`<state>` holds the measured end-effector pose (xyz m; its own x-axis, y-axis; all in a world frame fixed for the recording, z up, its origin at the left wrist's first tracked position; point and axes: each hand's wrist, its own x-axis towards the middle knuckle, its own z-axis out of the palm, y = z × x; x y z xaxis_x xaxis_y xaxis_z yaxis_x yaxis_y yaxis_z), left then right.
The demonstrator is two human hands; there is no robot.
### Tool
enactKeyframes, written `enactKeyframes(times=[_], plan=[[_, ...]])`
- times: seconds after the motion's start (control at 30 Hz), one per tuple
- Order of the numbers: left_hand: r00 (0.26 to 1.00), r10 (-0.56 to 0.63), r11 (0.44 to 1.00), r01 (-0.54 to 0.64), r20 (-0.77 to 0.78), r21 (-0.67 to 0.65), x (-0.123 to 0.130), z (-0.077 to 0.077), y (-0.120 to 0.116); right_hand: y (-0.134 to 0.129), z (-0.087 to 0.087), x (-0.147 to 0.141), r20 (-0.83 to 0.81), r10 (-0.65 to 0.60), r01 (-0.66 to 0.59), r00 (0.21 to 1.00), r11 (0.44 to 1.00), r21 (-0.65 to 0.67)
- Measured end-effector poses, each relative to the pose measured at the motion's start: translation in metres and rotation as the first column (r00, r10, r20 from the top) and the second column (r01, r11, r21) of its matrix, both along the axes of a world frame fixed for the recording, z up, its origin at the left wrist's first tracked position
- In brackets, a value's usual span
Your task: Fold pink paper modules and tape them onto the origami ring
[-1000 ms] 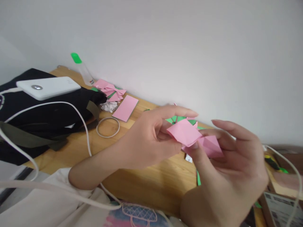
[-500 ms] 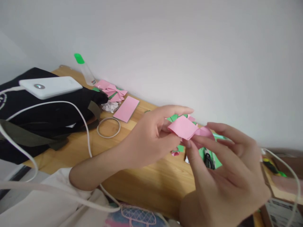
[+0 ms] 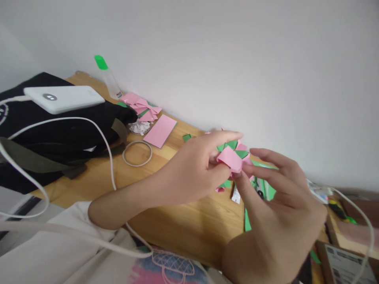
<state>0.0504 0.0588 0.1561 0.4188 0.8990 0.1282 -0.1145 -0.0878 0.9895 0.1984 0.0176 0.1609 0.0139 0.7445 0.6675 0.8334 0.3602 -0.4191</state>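
Observation:
Between my two hands is a folded piece of pink paper [image 3: 230, 158], bent over at its left side. My left hand [image 3: 192, 165] grips its left edge, thumb below and index finger stretched above. The thumb and fingers of my right hand [image 3: 278, 205] pinch its lower right corner. Behind the held paper lie green and pink folded paper pieces [image 3: 232, 144], partly hidden by my hands. A small white packet or tube [image 3: 236, 194] and a green sheet [image 3: 268, 187] show beneath and beside my right hand.
A white power bank [image 3: 63, 98] with a cable rests on a black bag [image 3: 59, 142] at left. Near the wall are a green-capped bottle [image 3: 108, 77], folded pink papers [image 3: 143, 106], a pink rectangle of paper [image 3: 160, 131] and a ring [image 3: 137, 154]. An open box [image 3: 349, 260] stands lower right.
My right hand has moved left, closer to my left hand. The pink paper now looks more compact and curled, and its loose right part no longer shows beside my right fingers.

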Motion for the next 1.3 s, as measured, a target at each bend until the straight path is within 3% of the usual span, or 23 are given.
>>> enactKeyframes(times=[0.47,0.67,0.87,1.13,1.3], plan=[[0.999,-0.033,0.997,0.031,-0.03,-0.066,-0.002,0.003,0.0017,-0.0024,0.0009,-0.0007,-0.068,0.044,-0.049,0.997,0.997,-0.063],[0.998,-0.01,1.0,0.009,-0.057,-0.011,-0.0041,0.0036,0.0026,-0.0039,0.0025,-0.0004,-0.061,0.066,-0.07,0.996,0.995,-0.064],[0.996,0.0,0.999,0.004,-0.091,0.045,-0.0039,0.0039,0.0011,-0.0062,0.0038,-0.0005,0.029,0.045,-0.044,0.999,0.998,-0.046],[0.99,0.037,0.996,-0.025,-0.133,0.088,-0.004,0.0021,0.0031,-0.004,0.0021,-0.0011,0.279,0.044,-0.061,0.959,0.997,0.055],[0.994,0.02,0.997,-0.011,-0.111,0.079,-0.0039,0.0009,0.0045,-0.0047,0.0005,-0.0021,0.266,0.016,-0.046,0.964,0.993,0.106]])
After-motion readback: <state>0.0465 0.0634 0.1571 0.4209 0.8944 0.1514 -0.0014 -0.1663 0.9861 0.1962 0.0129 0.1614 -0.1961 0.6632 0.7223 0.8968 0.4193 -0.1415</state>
